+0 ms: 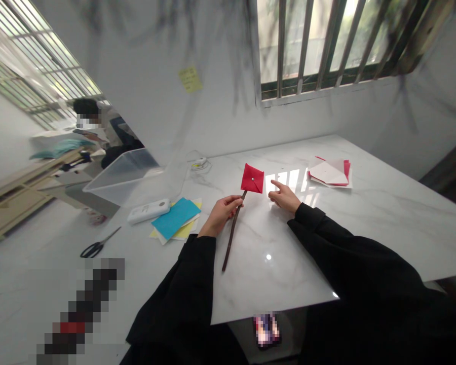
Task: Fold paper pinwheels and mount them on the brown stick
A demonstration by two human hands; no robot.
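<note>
Your left hand is pinching the brown stick, the folded red paper sitting at its top. Your right hand is hovering nearby, index finger extending wide. Leftward, a clear bin is standing, contents unclear.

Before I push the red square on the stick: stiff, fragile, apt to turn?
The red square looks thin and creased: probably light, easily crushed. The pale dot at its centre may be a pin, so it might turn. The stick in the left hand looks slim yet nearly straight, so likely fairly stiff.
</note>
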